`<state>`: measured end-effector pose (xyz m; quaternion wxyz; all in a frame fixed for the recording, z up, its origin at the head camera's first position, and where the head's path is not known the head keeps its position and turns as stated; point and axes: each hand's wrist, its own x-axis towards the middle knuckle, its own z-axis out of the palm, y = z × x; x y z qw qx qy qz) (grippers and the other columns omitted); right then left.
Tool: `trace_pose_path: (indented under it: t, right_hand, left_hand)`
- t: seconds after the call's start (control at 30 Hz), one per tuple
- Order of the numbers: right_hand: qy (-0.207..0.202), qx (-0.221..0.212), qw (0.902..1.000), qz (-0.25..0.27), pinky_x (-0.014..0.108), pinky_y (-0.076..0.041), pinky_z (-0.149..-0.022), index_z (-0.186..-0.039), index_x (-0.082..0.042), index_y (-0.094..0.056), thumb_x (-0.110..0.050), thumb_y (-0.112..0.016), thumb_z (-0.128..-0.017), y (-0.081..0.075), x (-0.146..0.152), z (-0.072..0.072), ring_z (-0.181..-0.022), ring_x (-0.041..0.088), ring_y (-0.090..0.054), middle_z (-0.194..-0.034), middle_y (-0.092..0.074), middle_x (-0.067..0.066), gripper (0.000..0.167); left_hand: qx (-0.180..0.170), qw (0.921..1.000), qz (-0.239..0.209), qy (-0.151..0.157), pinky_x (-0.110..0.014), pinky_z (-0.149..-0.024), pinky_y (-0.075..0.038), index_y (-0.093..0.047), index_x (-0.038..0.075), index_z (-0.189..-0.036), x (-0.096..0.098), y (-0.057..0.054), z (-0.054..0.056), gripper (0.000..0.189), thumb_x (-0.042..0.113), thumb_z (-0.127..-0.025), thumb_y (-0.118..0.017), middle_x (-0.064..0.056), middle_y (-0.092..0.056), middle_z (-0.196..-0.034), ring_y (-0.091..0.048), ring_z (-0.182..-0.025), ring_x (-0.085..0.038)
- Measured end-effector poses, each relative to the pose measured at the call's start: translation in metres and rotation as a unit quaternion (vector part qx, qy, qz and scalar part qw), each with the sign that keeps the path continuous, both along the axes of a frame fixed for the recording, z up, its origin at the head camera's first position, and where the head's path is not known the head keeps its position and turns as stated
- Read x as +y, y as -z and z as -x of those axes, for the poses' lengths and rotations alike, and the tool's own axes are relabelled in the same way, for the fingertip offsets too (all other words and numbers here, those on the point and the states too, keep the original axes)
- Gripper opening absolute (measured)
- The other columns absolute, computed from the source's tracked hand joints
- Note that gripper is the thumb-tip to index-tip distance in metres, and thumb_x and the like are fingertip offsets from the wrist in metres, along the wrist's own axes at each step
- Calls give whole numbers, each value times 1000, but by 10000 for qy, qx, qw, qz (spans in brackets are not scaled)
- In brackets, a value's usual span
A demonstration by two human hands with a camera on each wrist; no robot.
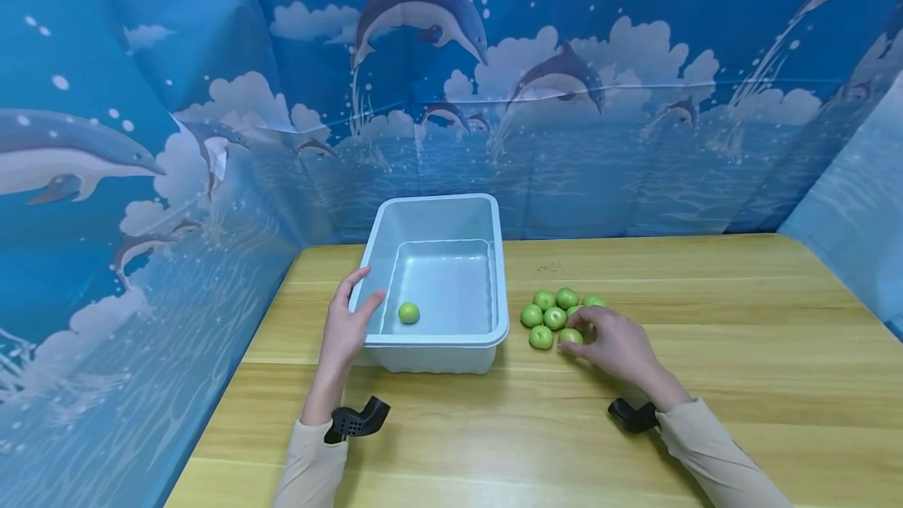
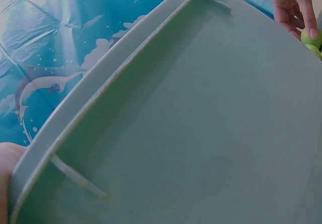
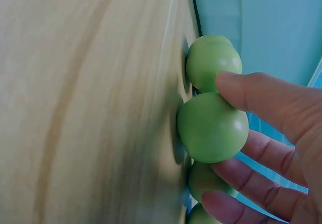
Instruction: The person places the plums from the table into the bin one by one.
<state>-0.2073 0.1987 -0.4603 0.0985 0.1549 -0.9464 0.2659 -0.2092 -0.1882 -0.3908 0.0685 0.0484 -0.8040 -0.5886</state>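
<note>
My left hand holds the left rim of a pale blue plastic bin, with the thumb over the inner side and the fingers outside. A single green apple lies on the bin's floor, near its front left. To the right of the bin, my right hand pinches the nearest green apple of a cluster, thumb on one side and fingers on the other. That apple appears to be on or just at the table surface. Several other green apples sit close around it, some partly hidden by the hand.
The wooden table carries the bin and the apples. Behind and to the left hangs a blue sheet printed with dolphins. A black wrist camera is strapped on the left wrist, another black camera on the right.
</note>
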Motion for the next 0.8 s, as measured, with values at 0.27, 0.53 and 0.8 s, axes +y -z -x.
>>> trace_pose_path:
  t: [0.27,0.53,0.8]
  right_hand:
    - [75,-98,9999,-47,31,-42,-52,-94,-12,-70,-35,-82,-72,-1,1,-2,-65,9,-51,-84,-63,-4,34]
    - [-41,-171,9998,-120,34,-45,-54,-98,-14,-69,-42,-78,-75,1,4,-4,-67,11,-58,-83,-65,-5,37]
    - [-66,-123,9998,-147,35,-46,-54,-101,-14,-69,-42,-76,-77,3,5,-5,-67,12,-60,-82,-66,-4,37]
  left_hand:
    - [63,10000,-7,0,-49,-111,-14,-44,18,-139,0,1,0,49,27,-93,-61,-8,-27,-152,-18,-140,-26]
    - [113,9999,-60,8,-50,-110,-15,-45,16,-139,0,0,1,49,25,-94,-61,-10,-27,-152,-19,-139,-26]
    - [89,10000,-20,13,-50,-111,-15,-44,18,-139,0,0,0,49,27,-94,-61,-8,-26,-152,-18,-139,-25]
